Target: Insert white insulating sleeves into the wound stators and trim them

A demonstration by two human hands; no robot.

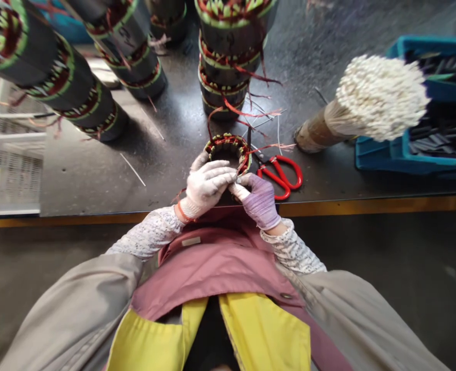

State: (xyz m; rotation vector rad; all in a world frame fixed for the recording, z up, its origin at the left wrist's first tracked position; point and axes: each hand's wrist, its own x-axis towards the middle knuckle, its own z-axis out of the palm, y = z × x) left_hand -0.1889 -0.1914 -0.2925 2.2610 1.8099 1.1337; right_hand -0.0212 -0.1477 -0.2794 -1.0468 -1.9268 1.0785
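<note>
A motor stator ring (pixel 246 161) with red copper windings and pale green insulation lies near the bench's front edge. My left hand (pixel 208 186), in a white glove, rests against its near left side, fingers bent toward the right. From the other side my right hand (pixel 259 200), in a purple glove with pale fingertips, meets it in a pinch at the stator's near rim. What the touching fingertips hold is too small to make out. Red-handled scissors (pixel 285 176) lie just right of my right hand, their blades partly behind the winding leads.
Stacked stators (pixel 228 67) stand behind the ring, with more stacks (pixel 84 98) at the left. A tied bundle of white sleeves or cords (pixel 382 98) stands at the right, before blue bins (pixel 382 157) of dark pieces. A white plastic basket (pixel 13 175) is at far left. Thin white strips (pixel 133 170) lie scattered.
</note>
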